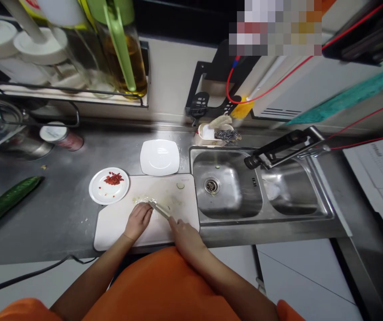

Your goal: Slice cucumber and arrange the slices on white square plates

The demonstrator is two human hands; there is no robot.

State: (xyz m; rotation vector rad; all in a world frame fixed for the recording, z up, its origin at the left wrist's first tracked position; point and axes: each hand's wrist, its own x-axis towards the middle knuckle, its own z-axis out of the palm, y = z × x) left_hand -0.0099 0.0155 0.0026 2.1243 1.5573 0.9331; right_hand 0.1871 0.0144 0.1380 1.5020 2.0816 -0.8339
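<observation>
My right hand (187, 238) is wrapped round the handle of a kitchen knife (160, 209), its blade low over the white cutting board (118, 227). The fingers of my left hand (139, 220) are curled together on the board, close against the knife's tip end. Whatever lies under those fingers is hidden. Small pale-green chopped bits (141, 199) are scattered just beyond the blade. A round cucumber slice (180, 185) rests near the board's far right corner. At the board's left edge stands a white plate (94, 191) of chopped red pieces (114, 178).
A square white plate (160, 157) sits behind the board. The double steel sink (234, 196) with its black faucet (268, 154) is on the right. A whole cucumber (7, 200) lies left. Bottles, including an oil bottle (124, 53), fill the rack above.
</observation>
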